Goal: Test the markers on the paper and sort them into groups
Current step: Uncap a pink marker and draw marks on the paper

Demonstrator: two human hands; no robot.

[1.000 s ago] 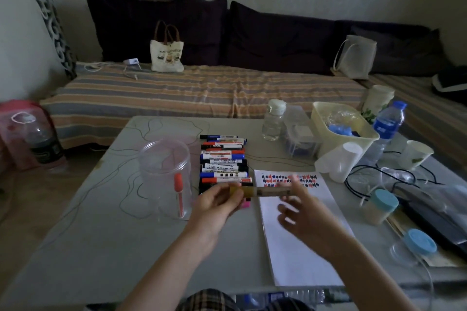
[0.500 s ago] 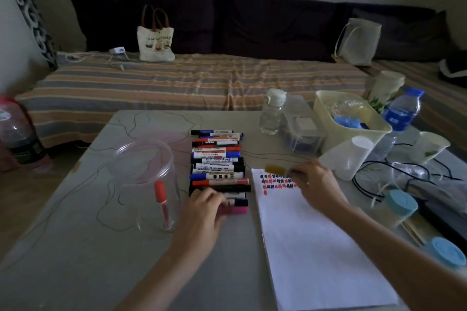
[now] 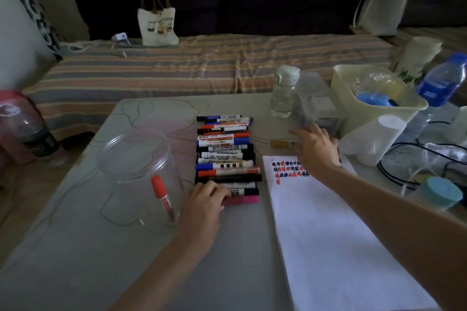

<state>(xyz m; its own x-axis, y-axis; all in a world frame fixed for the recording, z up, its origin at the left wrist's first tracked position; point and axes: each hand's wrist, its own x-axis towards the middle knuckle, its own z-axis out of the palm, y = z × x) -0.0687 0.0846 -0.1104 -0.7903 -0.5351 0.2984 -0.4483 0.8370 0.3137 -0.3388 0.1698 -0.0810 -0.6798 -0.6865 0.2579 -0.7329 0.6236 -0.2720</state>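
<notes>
A row of several markers (image 3: 226, 156) lies side by side on the table, left of the white paper pad (image 3: 328, 235). The pad's top carries red and dark test marks (image 3: 288, 169). My left hand (image 3: 204, 204) curls over the left end of the pink marker (image 3: 243, 200) at the near end of the row. My right hand (image 3: 314, 149) reaches past the pad's top edge and pinches the right end of a yellow marker (image 3: 280, 144) lying on the table. A red marker (image 3: 161, 194) stands inside a clear jar (image 3: 136, 156).
Right of the pad stand a clear bottle (image 3: 284, 93), a clear box (image 3: 318, 108), a cream basket (image 3: 374, 98), a white cup (image 3: 379, 134), a blue-labelled bottle (image 3: 439, 81), black cables (image 3: 409, 159) and a blue-lidded jar (image 3: 442, 192). A striped couch (image 3: 202, 63) lies behind the table.
My right hand carried the yellow marker from above the pad to the table beyond its top edge. My left hand let go of that marker and dropped onto the pink marker.
</notes>
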